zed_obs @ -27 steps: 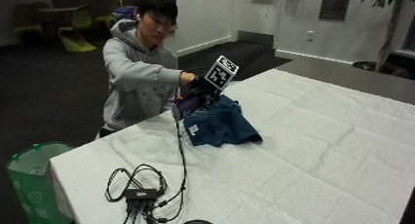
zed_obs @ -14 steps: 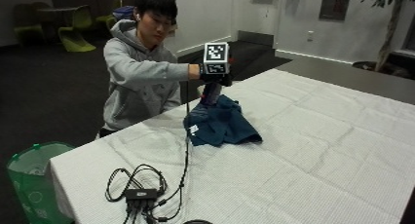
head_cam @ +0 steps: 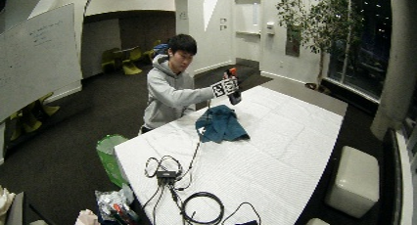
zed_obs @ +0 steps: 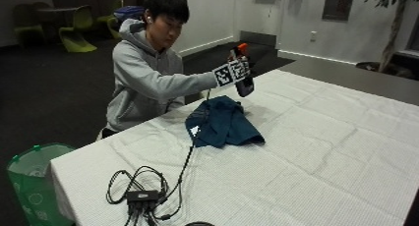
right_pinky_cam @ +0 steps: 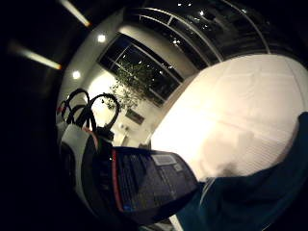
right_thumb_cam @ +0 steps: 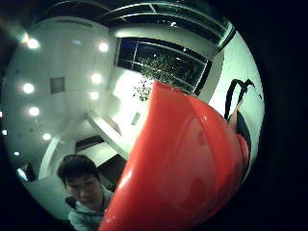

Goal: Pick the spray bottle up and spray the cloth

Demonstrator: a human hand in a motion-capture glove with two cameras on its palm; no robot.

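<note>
In the outside view a seated person holds a spray bottle [zed_obs: 245, 85] up over the white table [zed_obs: 327, 152], its dark body hanging down and its red head [zed_obs: 242, 48] on top. The gloved right hand [zed_obs: 241, 64] grips the bottle near its neck. A crumpled teal cloth [zed_obs: 223, 122] lies on the table just below and nearer the person than the bottle. The red spray head [right_thumb_cam: 183, 163] fills the thumb side palm view. In the little finger side view the bottle's dark label [right_pinky_cam: 149, 185] sits close, with the cloth [right_pinky_cam: 260, 192] beneath.
A small black hub with looped cables [zed_obs: 144, 194] lies near the table's front corner, one cable running toward the cloth. A green bin [zed_obs: 33, 182] stands on the floor beside that corner. A black cable coil [head_cam: 202, 208] lies at the table's near end.
The right hand has risen from just above the cloth and moved a little further over the table, carrying the spray bottle up. The cloth has stayed put.
</note>
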